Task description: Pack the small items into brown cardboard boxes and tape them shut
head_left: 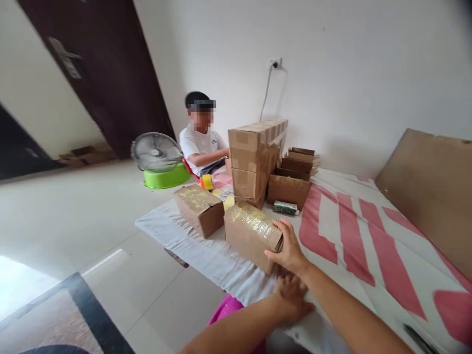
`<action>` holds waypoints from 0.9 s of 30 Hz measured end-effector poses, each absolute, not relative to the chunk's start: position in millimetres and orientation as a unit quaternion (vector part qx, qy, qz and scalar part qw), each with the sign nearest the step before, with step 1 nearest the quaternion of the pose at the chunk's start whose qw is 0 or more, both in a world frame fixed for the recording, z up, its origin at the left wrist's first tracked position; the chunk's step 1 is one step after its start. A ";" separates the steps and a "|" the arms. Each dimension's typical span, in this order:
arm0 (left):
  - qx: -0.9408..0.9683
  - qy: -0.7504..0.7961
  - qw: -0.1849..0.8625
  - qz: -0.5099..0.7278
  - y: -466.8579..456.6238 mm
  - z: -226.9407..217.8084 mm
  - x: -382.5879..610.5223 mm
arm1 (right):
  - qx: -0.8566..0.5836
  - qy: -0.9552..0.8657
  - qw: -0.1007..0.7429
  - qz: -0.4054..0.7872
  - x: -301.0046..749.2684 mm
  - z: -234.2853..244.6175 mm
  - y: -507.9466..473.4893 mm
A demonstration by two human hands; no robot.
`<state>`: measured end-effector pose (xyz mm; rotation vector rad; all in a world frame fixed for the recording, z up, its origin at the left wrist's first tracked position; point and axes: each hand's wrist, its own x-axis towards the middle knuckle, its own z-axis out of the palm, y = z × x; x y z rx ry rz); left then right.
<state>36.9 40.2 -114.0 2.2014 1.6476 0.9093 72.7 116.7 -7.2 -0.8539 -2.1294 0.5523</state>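
A taped cardboard box point(245, 238) lies near the table's front edge. My right hand point(289, 248) grips its near right end, fingers over the top corner and thumb on the side. Just below, my left hand point(294, 297) is low over the cloth beside that end of the box; it is somewhat blurred, with its fingers apart and nothing visible in it. To the left stands a second taped cardboard box point(199, 209), a small gap away. Behind them rises a stack of taped boxes point(245, 162).
Open cardboard boxes point(289, 191) stand behind, with a small green-and-white box point(285, 207) in front. A tape roll point(207, 182) lies near a seated person point(202, 142). A large cardboard sheet point(427, 191) leans at right. A fan point(157, 152) and green basin point(167, 177) are on the floor.
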 end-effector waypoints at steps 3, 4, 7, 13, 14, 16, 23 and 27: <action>0.827 0.476 0.197 0.225 3.5 -97.8 30.1 | -0.335 -0.855 0.324 0.230 148.8 5.2 114.0; 0.844 0.443 0.213 0.213 -6.2 -90.2 28.2 | -0.347 -0.852 0.308 0.241 175.3 9.4 109.7; 0.871 0.350 0.235 0.254 -31.2 -69.4 28.3 | -0.395 -0.840 0.272 0.254 248.1 18.8 92.0; 0.832 0.345 0.039 0.434 -45.0 -43.5 37.2 | -0.444 -0.829 0.212 0.265 342.3 17.2 51.8; 0.813 0.378 -0.009 0.443 -40.4 -39.7 38.6 | -0.449 -0.824 0.213 0.272 351.6 15.5 45.2; 0.798 0.423 -0.071 0.423 -28.3 -33.4 41.9 | -0.460 -0.805 0.229 0.296 367.5 11.0 33.7; 0.795 0.466 -0.127 0.367 -7.8 -41.1 55.5 | -0.634 -0.639 0.295 0.322 425.5 -44.7 22.2; 0.786 0.470 -0.138 0.377 -8.9 -47.4 58.1 | -0.697 -0.668 0.222 0.137 448.5 -84.2 16.1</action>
